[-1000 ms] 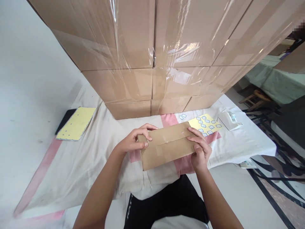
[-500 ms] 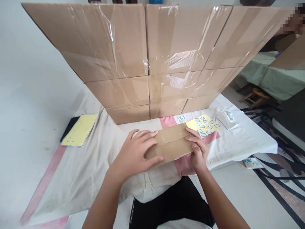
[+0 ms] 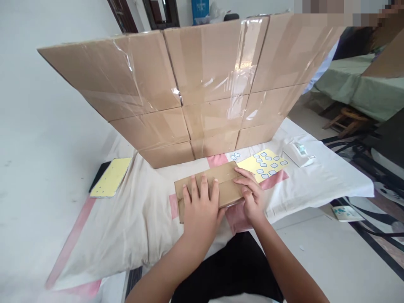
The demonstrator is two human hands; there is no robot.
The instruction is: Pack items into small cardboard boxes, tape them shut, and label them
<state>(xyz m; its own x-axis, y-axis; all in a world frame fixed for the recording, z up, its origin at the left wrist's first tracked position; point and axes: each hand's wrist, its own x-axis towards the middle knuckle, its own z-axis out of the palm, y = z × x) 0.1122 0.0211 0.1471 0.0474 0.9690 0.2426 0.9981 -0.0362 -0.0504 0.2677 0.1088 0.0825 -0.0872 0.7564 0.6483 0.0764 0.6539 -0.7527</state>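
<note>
A flat brown cardboard box (image 3: 226, 192) lies slanted at the table's front edge. My left hand (image 3: 202, 210) rests flat on its top, fingers spread over the left half. At the right end, my right hand (image 3: 252, 194) grips the box, with fingers on top and the thumb along the near side. Just behind that hand lies a yellow sheet (image 3: 249, 165) bearing several small white, blue-edged stickers (image 3: 268, 158). Two more such stickers (image 3: 235, 156) sit on the cloth beside it.
Taped cardboard boxes (image 3: 214, 80) form a wall along the back. A yellow card (image 3: 111, 179) lies on a black object at left. To the right stand a white tape dispenser-like device (image 3: 298, 155) and a wooden stool (image 3: 346, 121). A person is partly visible at upper right.
My left hand has turned and laid its fingers flat on the box's top, where before it spanned the left end. My right hand keeps its hold. The camera view has shifted.
</note>
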